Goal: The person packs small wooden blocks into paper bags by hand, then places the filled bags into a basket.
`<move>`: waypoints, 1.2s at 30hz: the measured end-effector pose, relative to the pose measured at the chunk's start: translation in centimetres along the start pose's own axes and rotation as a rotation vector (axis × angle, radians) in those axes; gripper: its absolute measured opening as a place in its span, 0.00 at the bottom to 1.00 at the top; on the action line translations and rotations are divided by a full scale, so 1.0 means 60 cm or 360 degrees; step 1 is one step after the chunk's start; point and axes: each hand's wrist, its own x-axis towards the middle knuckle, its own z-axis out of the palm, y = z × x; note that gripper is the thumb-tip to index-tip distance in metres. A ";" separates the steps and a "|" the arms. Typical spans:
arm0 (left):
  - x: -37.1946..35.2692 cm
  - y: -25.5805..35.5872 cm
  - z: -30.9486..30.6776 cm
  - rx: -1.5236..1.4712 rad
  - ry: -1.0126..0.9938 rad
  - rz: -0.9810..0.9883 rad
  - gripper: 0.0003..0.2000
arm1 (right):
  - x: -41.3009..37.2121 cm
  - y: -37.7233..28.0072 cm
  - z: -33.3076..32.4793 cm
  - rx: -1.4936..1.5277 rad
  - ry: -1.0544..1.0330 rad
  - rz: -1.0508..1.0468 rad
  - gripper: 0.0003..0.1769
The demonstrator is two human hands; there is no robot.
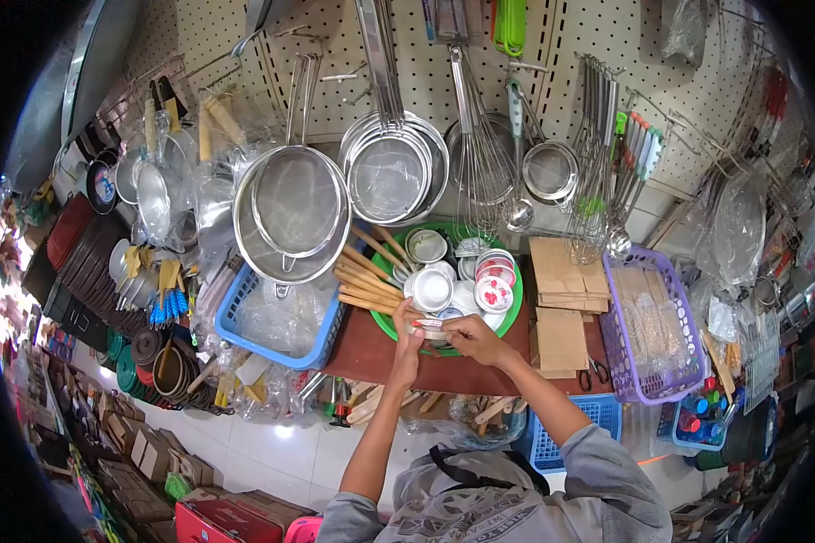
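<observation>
Both of my hands meet over the near rim of a green basin (519,312). My left hand (407,342) is closed on the left side of a small white dish with red marks (429,324), seen nearly edge-on. My right hand (476,341) has its fingers pinched at the dish's right edge. Inside the basin are several small bowls, among them a plain white bowl (433,289) and a red-flowered bowl (493,293). Several wooden handles (368,282) stick out over the basin's left side, close to my left hand; their other ends are partly hidden.
A blue basket (229,324) with plastic-wrapped goods stands left. To the right are cardboard pieces (561,340), scissors (595,373) and a purple basket (614,348). Sieves (292,208) and whisks (485,181) hang from the pegboard, low over the red table (362,348).
</observation>
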 end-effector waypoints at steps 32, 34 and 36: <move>0.002 0.011 0.011 -0.0030 0.0008 -0.0041 0.34 | -0.015 0.034 -0.003 0.0475 -0.0157 0.0441 0.11; -0.002 0.017 0.008 -0.0182 0.0083 -0.0125 0.33 | -0.016 0.036 0.006 0.0524 -0.0166 0.0366 0.11; 0.003 0.006 -0.014 -0.0360 -0.0038 -0.0164 0.33 | -0.012 0.033 0.014 0.0530 -0.0166 0.0268 0.11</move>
